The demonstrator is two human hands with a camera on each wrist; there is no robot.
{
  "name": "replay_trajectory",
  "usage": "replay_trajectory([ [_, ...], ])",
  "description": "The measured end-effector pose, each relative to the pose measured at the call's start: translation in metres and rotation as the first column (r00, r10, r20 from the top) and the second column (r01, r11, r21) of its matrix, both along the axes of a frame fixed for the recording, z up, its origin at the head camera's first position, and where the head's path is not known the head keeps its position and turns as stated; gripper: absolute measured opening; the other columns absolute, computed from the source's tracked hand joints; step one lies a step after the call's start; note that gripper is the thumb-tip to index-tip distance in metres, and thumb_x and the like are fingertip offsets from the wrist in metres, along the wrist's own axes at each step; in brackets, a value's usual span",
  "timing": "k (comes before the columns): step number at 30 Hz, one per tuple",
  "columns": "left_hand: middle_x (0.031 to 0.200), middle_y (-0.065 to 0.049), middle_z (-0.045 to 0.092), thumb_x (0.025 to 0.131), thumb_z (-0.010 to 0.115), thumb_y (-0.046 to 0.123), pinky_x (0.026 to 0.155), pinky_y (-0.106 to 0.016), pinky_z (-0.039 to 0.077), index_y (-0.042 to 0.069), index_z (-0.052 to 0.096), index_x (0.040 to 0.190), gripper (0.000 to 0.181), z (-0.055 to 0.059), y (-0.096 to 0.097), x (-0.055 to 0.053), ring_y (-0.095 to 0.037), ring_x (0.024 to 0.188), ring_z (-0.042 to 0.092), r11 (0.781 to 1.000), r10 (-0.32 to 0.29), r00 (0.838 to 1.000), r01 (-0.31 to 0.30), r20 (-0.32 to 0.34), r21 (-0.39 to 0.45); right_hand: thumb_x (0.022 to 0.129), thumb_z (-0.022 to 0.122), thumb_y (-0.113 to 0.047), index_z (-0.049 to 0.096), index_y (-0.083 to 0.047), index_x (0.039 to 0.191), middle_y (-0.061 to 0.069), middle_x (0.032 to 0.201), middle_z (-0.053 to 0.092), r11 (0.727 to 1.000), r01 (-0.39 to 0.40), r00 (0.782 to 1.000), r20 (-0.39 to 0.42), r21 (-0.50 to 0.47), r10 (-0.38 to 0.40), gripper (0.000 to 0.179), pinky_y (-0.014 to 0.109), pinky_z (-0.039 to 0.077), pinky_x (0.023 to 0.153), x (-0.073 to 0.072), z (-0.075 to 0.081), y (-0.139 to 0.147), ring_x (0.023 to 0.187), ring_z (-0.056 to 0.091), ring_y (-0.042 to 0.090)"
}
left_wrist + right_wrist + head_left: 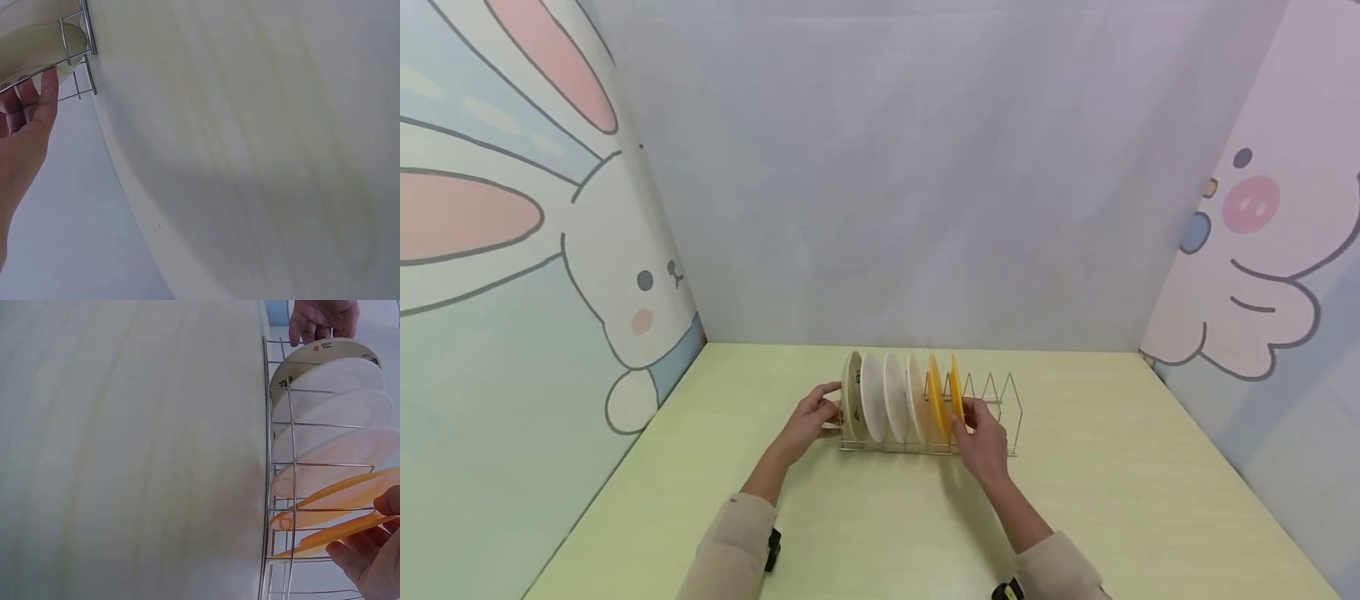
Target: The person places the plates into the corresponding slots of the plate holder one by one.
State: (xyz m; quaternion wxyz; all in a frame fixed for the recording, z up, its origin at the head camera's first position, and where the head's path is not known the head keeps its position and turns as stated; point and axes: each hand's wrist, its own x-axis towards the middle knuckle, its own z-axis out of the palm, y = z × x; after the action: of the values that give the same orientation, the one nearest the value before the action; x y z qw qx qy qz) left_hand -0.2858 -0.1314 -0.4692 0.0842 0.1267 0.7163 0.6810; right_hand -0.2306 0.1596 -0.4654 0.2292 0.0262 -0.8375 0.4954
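Note:
A silver wire dish rack holds a row of upright plates. At its left end is a cream patterned plate, then two white plates, a pale peach plate and a yellow-orange plate. My right hand pinches the rightmost orange plate between thumb and fingers, its lower edge between the rack's wires. At the left end, my left hand has its fingers against the wires, beside the cream plate's outer face.
Wire slots continue to the right of the last plate. The rack stands on a pale yellow-green table, near the grey back wall. Side walls carry a cartoon rabbit and a cartoon pig.

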Motion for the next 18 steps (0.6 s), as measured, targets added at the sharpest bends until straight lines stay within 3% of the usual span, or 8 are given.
replay_trajectory([
  [5,0.098,-0.014,0.057,0.096,0.05,0.012,0.081,-0.045,0.05,0.005,0.043,0.137,0.042,0.006,0.002,0.01,-0.03,0.092,0.058,0.995,0.096,0.995,-0.096,-0.002,-0.034,0.085,0.064,-0.003,0.053,0.001,0.122,0.022,0.11,0.061,0.998,-0.062,0.997,0.037,-0.01,0.063,0.039,0.039,0.053,0.073,0.017,0.01,0.012,0.096,0.062,0.034],
  [10,0.122,-0.021,0.051,0.094,0.053,0.011,0.088,-0.047,0.045,0.002,0.04,0.139,0.047,0.015,0.003,0.029,-0.034,0.11,0.05,0.98,0.182,0.981,-0.186,-0.065,-0.073,0.085,0.065,-0.002,0.053,0.001,0.121,0.018,0.113,0.058,0.999,-0.039,0.997,-0.061,0.007,0.039,0.038,0.039,0.053,0.074,0.033,0.023,0.037,0.1,0.058,0.031],
  [13,0.138,-0.025,0.036,0.094,0.052,0.013,0.097,-0.05,0.037,0.001,0.031,0.143,0.054,0.017,0.006,0.038,-0.039,0.124,0.038,0.984,0.148,0.985,-0.155,-0.084,-0.083,0.087,0.063,-0.007,0.044,0.003,0.131,0.024,0.128,0.046,0.996,-0.048,0.996,-0.069,0.076,0.053,0.049,0.05,0.048,0.082,0.034,0.025,0.057,0.115,0.045,0.04],
  [16,0.148,-0.023,0.02,0.092,0.055,0.013,0.103,-0.052,0.025,0.001,0.018,0.147,0.067,0.016,0.01,0.047,-0.04,0.133,0.021,0.99,0.081,0.995,-0.087,-0.055,-0.113,0.09,0.061,-0.019,0.023,0.003,0.144,0.029,0.143,0.024,0.988,-0.114,0.992,0.074,0.105,0.107,0.069,0.061,0.034,0.092,0.031,0.021,0.076,0.127,0.026,0.047],
  [18,0.151,-0.021,0.012,0.089,0.058,0.011,0.106,-0.051,0.018,0.001,0.01,0.148,0.077,0.014,0.013,0.05,-0.038,0.136,0.014,0.991,0.033,0.999,-0.037,-0.032,-0.127,0.091,0.06,-0.024,0.01,0.002,0.147,0.029,0.147,0.013,0.98,-0.189,0.965,0.197,0.068,0.172,0.08,0.063,0.025,0.097,0.026,0.017,0.086,0.131,0.016,0.048],
])
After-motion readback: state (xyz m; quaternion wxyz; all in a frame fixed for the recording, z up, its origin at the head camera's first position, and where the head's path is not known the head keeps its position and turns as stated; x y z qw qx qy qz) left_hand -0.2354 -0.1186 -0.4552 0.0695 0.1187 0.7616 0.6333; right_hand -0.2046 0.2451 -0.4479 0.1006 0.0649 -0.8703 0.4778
